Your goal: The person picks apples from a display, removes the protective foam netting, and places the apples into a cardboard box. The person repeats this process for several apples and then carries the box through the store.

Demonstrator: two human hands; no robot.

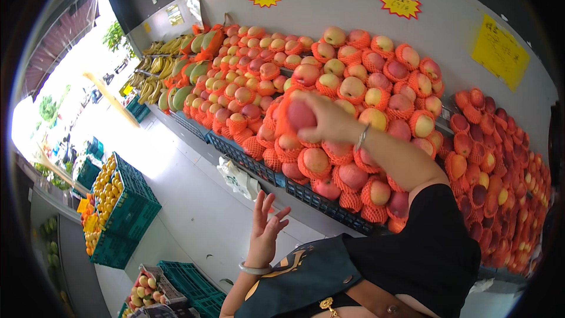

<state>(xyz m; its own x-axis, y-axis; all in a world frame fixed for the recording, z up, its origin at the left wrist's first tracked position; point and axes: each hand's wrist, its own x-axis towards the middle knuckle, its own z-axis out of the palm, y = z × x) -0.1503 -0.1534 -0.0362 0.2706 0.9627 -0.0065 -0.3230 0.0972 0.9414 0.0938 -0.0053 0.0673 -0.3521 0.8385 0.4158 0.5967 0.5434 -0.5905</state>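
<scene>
My right hand [321,116] reaches over the sloping fruit display and is closed around a red apple [301,115] with an orange foam net about it. The hand is a little blurred. Below and around it lie rows of apples [352,88], many in orange foam nets, stacked on dark plastic crates [329,200]. My left hand [269,227] is raised in front of the display, fingers spread, holding nothing. A pale bangle circles that wrist.
Bananas [156,68] and green melons [179,99] fill the display's far left. More red fruit [488,165] slopes down at the right. On the floor stand a green crate of yellow fruit [132,212] and a crate of peach-like fruit [144,291]. A white plastic bag [238,178] hangs at the display's front.
</scene>
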